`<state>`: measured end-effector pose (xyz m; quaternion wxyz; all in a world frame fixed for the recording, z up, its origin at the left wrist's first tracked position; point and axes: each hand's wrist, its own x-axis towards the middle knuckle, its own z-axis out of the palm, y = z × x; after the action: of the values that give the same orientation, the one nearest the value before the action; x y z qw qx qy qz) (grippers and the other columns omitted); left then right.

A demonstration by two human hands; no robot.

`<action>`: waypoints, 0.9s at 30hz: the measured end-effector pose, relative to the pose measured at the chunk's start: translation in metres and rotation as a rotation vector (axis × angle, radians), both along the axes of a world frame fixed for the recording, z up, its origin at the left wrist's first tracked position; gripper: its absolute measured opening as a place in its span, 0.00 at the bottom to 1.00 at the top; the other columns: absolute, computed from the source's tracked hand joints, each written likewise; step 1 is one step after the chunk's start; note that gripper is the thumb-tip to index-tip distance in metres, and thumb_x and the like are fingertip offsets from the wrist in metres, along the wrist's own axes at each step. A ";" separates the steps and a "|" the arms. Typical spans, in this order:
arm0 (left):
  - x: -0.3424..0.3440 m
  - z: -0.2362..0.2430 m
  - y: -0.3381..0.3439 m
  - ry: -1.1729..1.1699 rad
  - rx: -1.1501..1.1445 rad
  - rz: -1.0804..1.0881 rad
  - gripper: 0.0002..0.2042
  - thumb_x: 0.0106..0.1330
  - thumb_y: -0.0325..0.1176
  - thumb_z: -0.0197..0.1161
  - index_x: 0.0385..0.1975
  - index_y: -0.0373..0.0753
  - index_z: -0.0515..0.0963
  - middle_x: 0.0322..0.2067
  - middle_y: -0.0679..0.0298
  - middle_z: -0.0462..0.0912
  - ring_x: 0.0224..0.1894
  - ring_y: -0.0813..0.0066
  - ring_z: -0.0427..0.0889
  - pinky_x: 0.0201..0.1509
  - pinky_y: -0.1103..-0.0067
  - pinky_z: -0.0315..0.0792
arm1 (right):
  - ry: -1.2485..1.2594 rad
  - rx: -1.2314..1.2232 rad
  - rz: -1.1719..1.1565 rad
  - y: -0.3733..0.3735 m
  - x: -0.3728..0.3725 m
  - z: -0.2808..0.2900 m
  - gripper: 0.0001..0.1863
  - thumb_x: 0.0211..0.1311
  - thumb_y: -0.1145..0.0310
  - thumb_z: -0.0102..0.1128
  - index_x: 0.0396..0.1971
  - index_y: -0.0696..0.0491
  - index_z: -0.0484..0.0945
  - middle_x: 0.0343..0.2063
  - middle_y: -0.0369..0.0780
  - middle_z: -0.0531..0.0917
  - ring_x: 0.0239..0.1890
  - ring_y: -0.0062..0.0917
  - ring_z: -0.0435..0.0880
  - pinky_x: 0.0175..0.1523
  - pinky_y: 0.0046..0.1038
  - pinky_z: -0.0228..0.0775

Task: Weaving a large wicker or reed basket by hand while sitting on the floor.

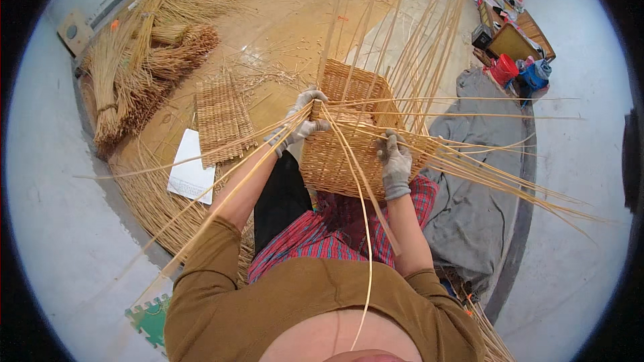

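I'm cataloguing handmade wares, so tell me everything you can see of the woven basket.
The basket looks boxy, with flat walls closely woven from tan, straw-like material. It seems unfinished: long loose strands fan out from its edges in several directions. It sits tilted beside the striped cloth; whether they touch is unclear. The gloved left hand grips strands at its left corner; the gloved right hand rests against its right part.

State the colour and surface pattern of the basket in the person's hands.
The basket is golden tan with a close woven pattern, seen in the head view.
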<state>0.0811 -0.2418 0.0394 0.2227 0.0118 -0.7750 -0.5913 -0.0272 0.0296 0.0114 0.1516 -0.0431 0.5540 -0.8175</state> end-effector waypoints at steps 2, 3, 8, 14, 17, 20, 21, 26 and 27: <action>0.001 0.004 0.002 -0.043 0.052 0.036 0.32 0.45 0.37 0.83 0.50 0.47 0.71 0.55 0.66 0.65 0.57 0.68 0.68 0.64 0.70 0.65 | 0.076 -0.088 0.033 0.000 0.001 0.000 0.16 0.71 0.62 0.58 0.55 0.52 0.77 0.41 0.36 0.84 0.37 0.20 0.83 0.34 0.22 0.76; -0.001 -0.002 0.000 -0.042 0.051 0.038 0.32 0.45 0.37 0.83 0.50 0.47 0.71 0.55 0.66 0.65 0.57 0.68 0.68 0.64 0.70 0.65 | 0.077 -0.089 0.036 -0.009 0.004 0.019 0.16 0.71 0.62 0.58 0.55 0.52 0.77 0.41 0.36 0.84 0.37 0.20 0.83 0.34 0.22 0.76; -0.009 -0.022 0.012 0.072 0.254 0.098 0.24 0.57 0.33 0.76 0.50 0.48 0.70 0.42 0.69 0.75 0.43 0.79 0.75 0.45 0.78 0.75 | 0.680 0.342 0.234 -0.061 -0.011 0.116 0.24 0.75 0.65 0.49 0.69 0.44 0.65 0.44 0.39 0.83 0.39 0.21 0.82 0.40 0.21 0.76; -0.017 -0.007 0.038 0.052 0.364 0.204 0.27 0.60 0.33 0.73 0.57 0.44 0.69 0.43 0.65 0.78 0.43 0.77 0.78 0.42 0.77 0.79 | 1.389 1.318 -0.084 -0.175 -0.078 0.146 0.28 0.66 0.66 0.56 0.66 0.47 0.68 0.46 0.54 0.81 0.51 0.44 0.81 0.56 0.36 0.74; -0.023 -0.023 0.025 0.056 0.328 0.210 0.37 0.61 0.32 0.72 0.69 0.46 0.60 0.54 0.60 0.75 0.50 0.72 0.78 0.54 0.75 0.77 | 1.002 1.268 0.033 -0.186 -0.076 0.145 0.36 0.62 0.60 0.61 0.70 0.43 0.61 0.51 0.57 0.79 0.56 0.48 0.78 0.59 0.39 0.72; -0.021 -0.010 0.044 0.026 0.537 0.346 0.42 0.57 0.24 0.72 0.71 0.43 0.56 0.58 0.63 0.71 0.50 0.74 0.76 0.56 0.80 0.76 | 0.732 1.145 0.033 -0.170 -0.060 0.149 0.51 0.57 0.62 0.67 0.75 0.42 0.44 0.54 0.57 0.78 0.56 0.52 0.78 0.61 0.39 0.71; -0.017 -0.019 0.033 0.029 0.538 0.364 0.42 0.57 0.24 0.72 0.71 0.43 0.56 0.58 0.63 0.71 0.50 0.74 0.76 0.56 0.80 0.76 | 0.865 1.068 -0.084 -0.169 -0.038 0.159 0.55 0.56 0.63 0.68 0.76 0.41 0.38 0.54 0.57 0.78 0.54 0.52 0.79 0.60 0.39 0.72; -0.010 -0.030 0.024 -0.063 0.664 0.235 0.42 0.58 0.32 0.74 0.71 0.44 0.56 0.61 0.60 0.69 0.55 0.68 0.74 0.60 0.76 0.74 | 0.631 0.026 0.085 -0.102 -0.017 0.108 0.28 0.71 0.61 0.58 0.67 0.43 0.59 0.43 0.43 0.82 0.44 0.28 0.85 0.36 0.26 0.80; -0.011 -0.031 0.023 -0.023 0.609 0.245 0.42 0.58 0.33 0.74 0.71 0.44 0.57 0.61 0.59 0.69 0.54 0.67 0.75 0.62 0.75 0.73 | 0.605 -0.208 0.055 -0.074 -0.008 0.085 0.21 0.73 0.60 0.55 0.62 0.46 0.65 0.41 0.39 0.83 0.42 0.24 0.85 0.34 0.22 0.79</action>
<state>0.0700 -0.2188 0.0079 0.2698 0.1776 -0.5577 -0.7646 -0.0352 -0.0443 0.0965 -0.0032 -0.3144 0.4861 -0.8154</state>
